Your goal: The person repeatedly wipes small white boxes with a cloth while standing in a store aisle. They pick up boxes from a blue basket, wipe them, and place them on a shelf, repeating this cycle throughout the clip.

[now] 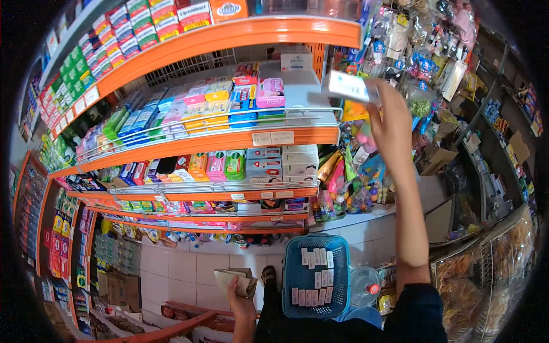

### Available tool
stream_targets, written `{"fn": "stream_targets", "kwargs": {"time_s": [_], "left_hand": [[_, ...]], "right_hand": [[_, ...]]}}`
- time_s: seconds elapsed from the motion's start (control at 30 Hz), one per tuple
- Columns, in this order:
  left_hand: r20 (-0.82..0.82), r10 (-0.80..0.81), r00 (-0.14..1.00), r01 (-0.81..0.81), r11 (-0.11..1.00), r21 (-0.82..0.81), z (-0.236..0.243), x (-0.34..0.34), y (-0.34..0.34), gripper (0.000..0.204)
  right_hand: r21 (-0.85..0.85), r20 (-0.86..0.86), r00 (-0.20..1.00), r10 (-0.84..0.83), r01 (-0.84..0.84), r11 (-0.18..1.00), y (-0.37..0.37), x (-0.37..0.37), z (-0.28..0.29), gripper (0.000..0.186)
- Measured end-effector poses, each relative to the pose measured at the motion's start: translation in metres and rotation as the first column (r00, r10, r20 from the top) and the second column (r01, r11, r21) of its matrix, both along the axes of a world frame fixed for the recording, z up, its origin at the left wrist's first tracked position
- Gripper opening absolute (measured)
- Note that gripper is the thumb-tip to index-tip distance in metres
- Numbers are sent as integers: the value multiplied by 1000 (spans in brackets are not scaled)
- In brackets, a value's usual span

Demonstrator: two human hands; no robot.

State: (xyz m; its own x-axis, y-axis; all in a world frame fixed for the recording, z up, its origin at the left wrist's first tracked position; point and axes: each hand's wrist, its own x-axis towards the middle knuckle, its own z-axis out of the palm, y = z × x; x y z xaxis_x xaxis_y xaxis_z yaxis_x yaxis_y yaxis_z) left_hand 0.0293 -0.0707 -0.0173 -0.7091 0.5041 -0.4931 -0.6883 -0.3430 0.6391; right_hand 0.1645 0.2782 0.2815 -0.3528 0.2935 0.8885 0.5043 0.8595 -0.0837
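Observation:
My right arm is stretched up past the end of the orange-edged shelf. In the fingers of my right hand is a small white box, slightly smeared by motion. Low in the view, my left hand grips a folded beige-and-brown piece; whether it is cardboard or cloth I cannot tell. Between my arms stands a blue plastic basket with several small white boxes in rows inside. Packs of soap fill the left and middle of the shelf beside my right hand; its right end is bare.
A wire rail runs along the shelf front. Plastic toys and bags hang past its right end. A clear water jug stands right of the basket. Packaged snacks are at the lower right. An orange rack is at the lower left.

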Motion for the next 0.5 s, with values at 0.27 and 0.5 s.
{"fn": "stream_targets", "kwargs": {"time_s": [0.27, 0.5], "left_hand": [[250, -9, 968, -49, 973, 227, 3, -26, 34, 39], [266, -35, 963, -34, 968, 250, -5, -45, 48, 41]], "right_hand": [[-160, 319, 904, 285, -245, 956, 160, -90, -26, 33], [113, 222, 971, 89, -116, 987, 192, -127, -45, 33]]}}
